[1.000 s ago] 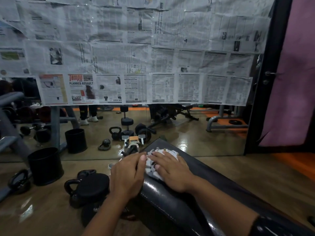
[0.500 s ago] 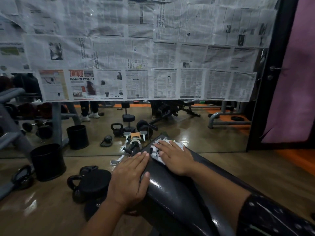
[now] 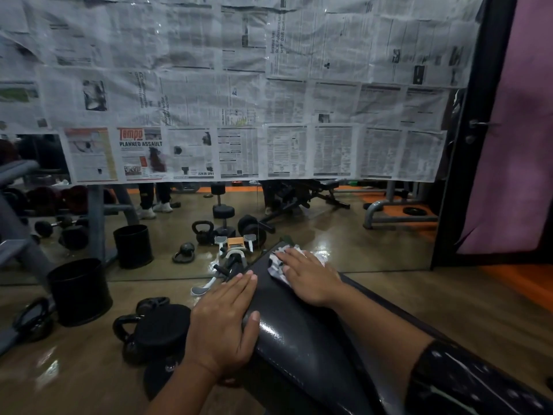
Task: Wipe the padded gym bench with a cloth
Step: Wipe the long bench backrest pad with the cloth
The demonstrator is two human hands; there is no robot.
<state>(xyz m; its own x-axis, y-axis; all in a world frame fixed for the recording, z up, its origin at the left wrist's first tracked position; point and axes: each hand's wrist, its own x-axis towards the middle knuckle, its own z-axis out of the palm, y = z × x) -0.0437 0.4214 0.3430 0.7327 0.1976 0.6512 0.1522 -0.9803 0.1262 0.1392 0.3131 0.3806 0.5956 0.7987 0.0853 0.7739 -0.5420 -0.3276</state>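
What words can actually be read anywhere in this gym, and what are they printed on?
"Tempo": red masthead on a newspaper page taped to the mirror.
"PLANNED ASSAULT": headline on that same page.
"FAKE NEWS!": reads mirrored, at the foot of the next page.
All other newsprint is too small or blurred to read.

Glossy padded bench [image 3: 299,333] — patterned cloth [image 3: 276,262]

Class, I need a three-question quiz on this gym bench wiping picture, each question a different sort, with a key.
1. True or false: the right hand presses the cloth flat on the bench.
2. Which hand rests on the bench's side edge? A) left hand B) right hand
3. Fill in: sheets of ______ cover the mirror behind the bench.

Key: 1 true; 2 A; 3 newspaper.
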